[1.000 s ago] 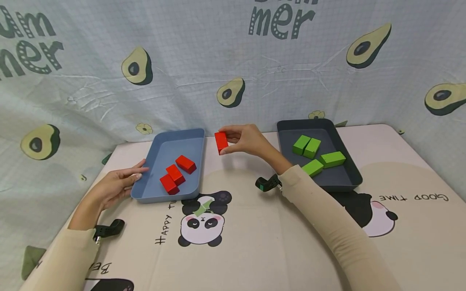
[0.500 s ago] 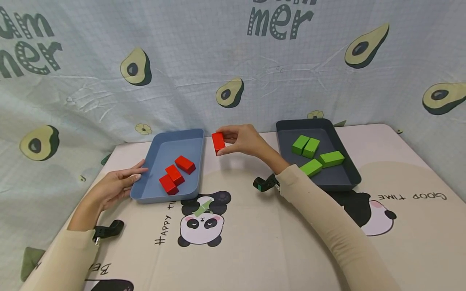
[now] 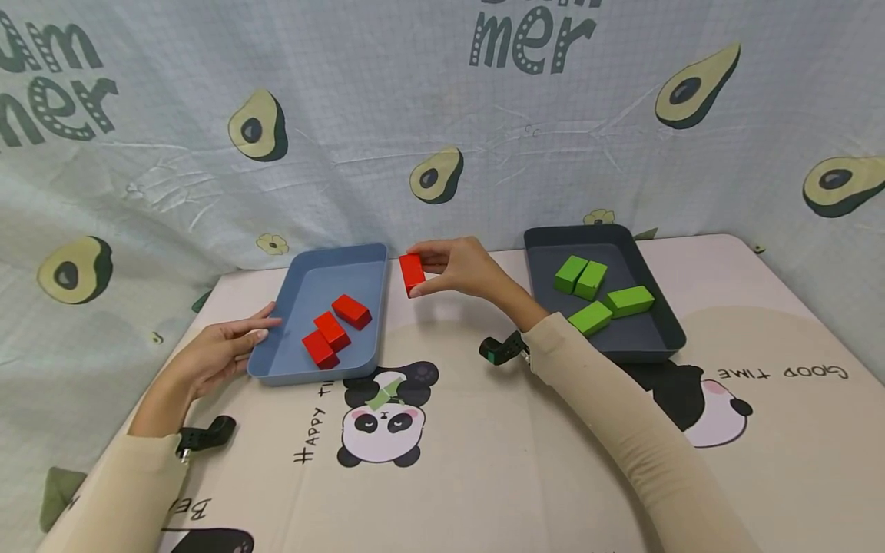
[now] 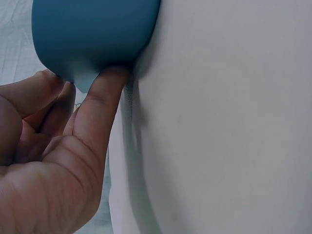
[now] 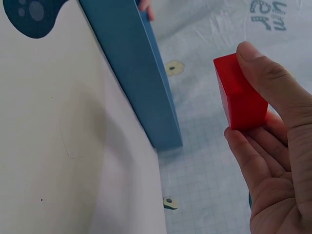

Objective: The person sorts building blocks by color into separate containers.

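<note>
Between the thumb and fingertips of my right hand [image 3: 463,265], a red block [image 3: 412,276] is pinched in the air, just right of the blue tray [image 3: 382,307]. The right wrist view shows that same block [image 5: 239,92] close up, tilted, above the table. My left hand [image 3: 214,353] holds the tray's left side, thumb and index finger at the rim; in the left wrist view a finger [image 4: 100,107] touches the tray's outer wall [image 4: 95,34]. Three more red blocks [image 3: 332,332] lie inside the tray, towards its front right.
A dark grey tray [image 3: 646,358] with several green blocks [image 3: 630,302] stands to the right, partly behind the right forearm. A patterned cloth [image 3: 477,461] covers the table. Behind the trays hangs a curtain [image 3: 346,115] printed with avocados.
My right hand has shifted slightly left with the red block, nearer the blue tray's right wall. The left hand and both trays stay in place.
</note>
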{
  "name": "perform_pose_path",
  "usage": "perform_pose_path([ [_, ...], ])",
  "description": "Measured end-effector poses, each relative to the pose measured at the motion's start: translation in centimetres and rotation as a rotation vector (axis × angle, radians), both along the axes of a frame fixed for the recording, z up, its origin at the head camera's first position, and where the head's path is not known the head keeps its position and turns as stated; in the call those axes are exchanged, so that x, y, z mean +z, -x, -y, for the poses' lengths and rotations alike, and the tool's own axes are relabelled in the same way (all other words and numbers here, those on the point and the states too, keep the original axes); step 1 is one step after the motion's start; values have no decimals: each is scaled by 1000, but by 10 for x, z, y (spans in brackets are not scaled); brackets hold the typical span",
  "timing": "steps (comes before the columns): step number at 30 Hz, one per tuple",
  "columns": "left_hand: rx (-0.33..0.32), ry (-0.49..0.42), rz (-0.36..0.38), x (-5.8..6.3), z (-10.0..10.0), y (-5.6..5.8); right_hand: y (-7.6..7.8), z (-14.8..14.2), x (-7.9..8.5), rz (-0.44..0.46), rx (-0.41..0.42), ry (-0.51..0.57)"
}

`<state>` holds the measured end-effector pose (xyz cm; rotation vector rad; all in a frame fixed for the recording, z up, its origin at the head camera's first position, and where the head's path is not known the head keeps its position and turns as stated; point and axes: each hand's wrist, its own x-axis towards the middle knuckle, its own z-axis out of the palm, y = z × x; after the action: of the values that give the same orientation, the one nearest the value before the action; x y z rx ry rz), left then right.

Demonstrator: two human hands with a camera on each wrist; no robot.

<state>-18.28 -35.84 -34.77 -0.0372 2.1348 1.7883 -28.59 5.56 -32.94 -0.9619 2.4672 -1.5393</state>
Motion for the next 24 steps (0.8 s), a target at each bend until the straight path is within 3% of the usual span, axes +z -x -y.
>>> perform_pose_path([
  [6,-7,35,-11,-1,2,1,0,2,-2,1,11,0],
  [24,8,17,11,1,0,1,-1,7,1,34,66,-15],
])
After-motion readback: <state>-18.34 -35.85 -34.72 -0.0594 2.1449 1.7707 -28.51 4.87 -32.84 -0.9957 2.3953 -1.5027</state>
